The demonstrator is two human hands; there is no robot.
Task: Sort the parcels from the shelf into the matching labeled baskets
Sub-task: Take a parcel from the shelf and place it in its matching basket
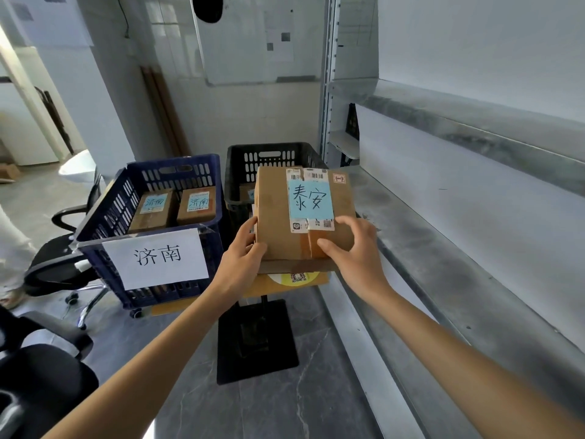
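Grey metal shelf (443,255) — bare and scuffed — beside two baskets.

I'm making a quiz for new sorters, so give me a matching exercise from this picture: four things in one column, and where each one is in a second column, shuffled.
Column one:
1. held parcel
2. blue basket
3. black basket
4. white paper sign

Column two:
A. behind the held parcel, beside the shelf post
B. taped to the front of the blue basket
C. between the left hand and right hand
D. left of the black basket, holding two parcels

Pairs: 1-C, 2-D, 3-A, 4-B
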